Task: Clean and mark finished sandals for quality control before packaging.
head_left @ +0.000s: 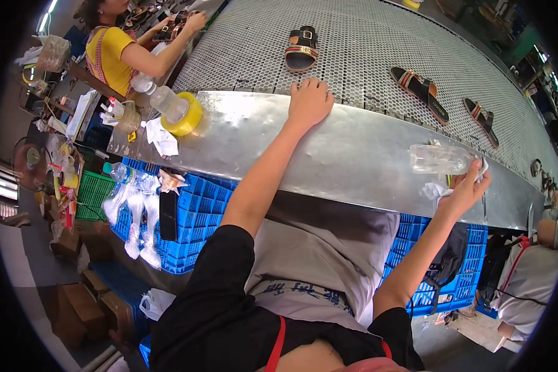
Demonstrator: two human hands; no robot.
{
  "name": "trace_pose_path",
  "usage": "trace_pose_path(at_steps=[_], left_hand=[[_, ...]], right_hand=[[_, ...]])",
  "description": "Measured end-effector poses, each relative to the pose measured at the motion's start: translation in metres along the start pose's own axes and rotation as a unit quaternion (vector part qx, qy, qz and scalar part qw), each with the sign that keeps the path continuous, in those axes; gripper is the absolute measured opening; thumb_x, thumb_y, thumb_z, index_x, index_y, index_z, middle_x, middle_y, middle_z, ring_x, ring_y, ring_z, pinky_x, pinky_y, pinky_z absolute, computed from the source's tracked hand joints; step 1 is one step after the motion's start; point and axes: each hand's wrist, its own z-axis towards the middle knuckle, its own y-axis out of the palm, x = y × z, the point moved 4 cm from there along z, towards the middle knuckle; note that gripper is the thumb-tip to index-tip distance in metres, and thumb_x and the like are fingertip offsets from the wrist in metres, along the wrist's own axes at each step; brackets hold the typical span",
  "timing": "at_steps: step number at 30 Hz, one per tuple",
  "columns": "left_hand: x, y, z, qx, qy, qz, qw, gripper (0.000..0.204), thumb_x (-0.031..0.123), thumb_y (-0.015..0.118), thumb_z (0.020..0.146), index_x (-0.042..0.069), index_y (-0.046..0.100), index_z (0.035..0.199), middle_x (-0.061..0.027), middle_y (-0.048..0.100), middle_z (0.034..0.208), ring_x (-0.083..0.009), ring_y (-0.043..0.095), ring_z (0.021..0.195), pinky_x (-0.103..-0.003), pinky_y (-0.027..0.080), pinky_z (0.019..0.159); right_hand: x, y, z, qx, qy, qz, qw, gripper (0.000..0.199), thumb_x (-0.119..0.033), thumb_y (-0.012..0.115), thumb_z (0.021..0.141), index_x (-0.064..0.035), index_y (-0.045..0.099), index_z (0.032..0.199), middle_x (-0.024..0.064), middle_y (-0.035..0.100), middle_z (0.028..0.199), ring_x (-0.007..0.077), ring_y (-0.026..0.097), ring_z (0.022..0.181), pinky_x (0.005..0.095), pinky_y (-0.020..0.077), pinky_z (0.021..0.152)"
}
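Observation:
My left hand (310, 104) lies palm down across the bench's metal edge strip, its fingers spread toward the mesh belt and holding nothing. Just beyond its fingertips a black sandal (301, 54) with a buckle and striped strap rests on the belt. At right, my right hand (467, 190) is closed on a white cloth (483, 168), partly hidden by the fingers. These fingers meet the narrow end of a clear plastic bottle (439, 159), which looks tilted sideways over the metal. Another crumpled white cloth (437, 190) is beside that hand.
Two more sandals, a nearer one (420, 93) and a farther one (481, 121), lie on the mesh belt (359, 46). A yellow tape roll (186, 115) surrounds a clear bottle at left. Blue crates (195, 211) stand below the bench. A co-worker in yellow (119, 56) handles sandals.

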Motion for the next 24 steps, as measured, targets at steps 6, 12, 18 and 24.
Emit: trace_pose_path(at_steps=[6,12,18,24], left_hand=[[0.001,0.001,0.001,-0.021,-0.012,-0.004,1.000,0.024,0.028,0.054,0.093,0.008,0.066,0.100,-0.0086,0.062,0.104,-0.0257,0.059,0.106,-0.046,0.039,0.096],[0.004,-0.001,0.001,-0.036,-0.014,-0.012,0.999,0.023,0.027,0.054,0.093,0.009,0.066,0.101,-0.0086,0.061,0.103,-0.0259,0.058,0.106,-0.046,0.040,0.093],[0.001,0.000,-0.001,-0.027,-0.015,-0.022,0.999,0.023,0.027,0.054,0.093,0.008,0.066,0.100,-0.0085,0.061,0.102,-0.0270,0.059,0.104,-0.047,0.041,0.091],[0.003,-0.002,0.001,-0.042,-0.028,-0.011,0.999,0.022,0.026,0.054,0.093,0.009,0.065,0.100,-0.0078,0.062,0.102,-0.0268,0.059,0.103,-0.047,0.042,0.091]], right_hand=[[-0.025,0.020,-0.025,-0.089,-0.197,-0.326,0.920,0.038,-0.027,0.065,0.100,0.0026,0.057,0.123,0.0182,0.069,0.112,0.0252,0.064,0.107,0.0341,0.0476,0.096],[-0.037,0.030,-0.032,-0.176,-0.246,-0.357,0.883,0.035,-0.017,0.066,0.098,0.0030,0.058,0.126,0.0190,0.066,0.127,0.0291,0.063,0.117,0.0363,0.0471,0.100],[-0.035,0.032,-0.032,-0.191,-0.250,-0.314,0.896,0.033,-0.008,0.066,0.096,0.0037,0.058,0.126,0.0177,0.062,0.135,0.0275,0.058,0.126,0.0388,0.0430,0.108],[-0.032,0.025,-0.031,-0.191,-0.240,-0.237,0.922,0.036,-0.005,0.068,0.095,0.0035,0.055,0.127,0.0180,0.057,0.142,0.0299,0.056,0.128,0.0399,0.0408,0.109]])
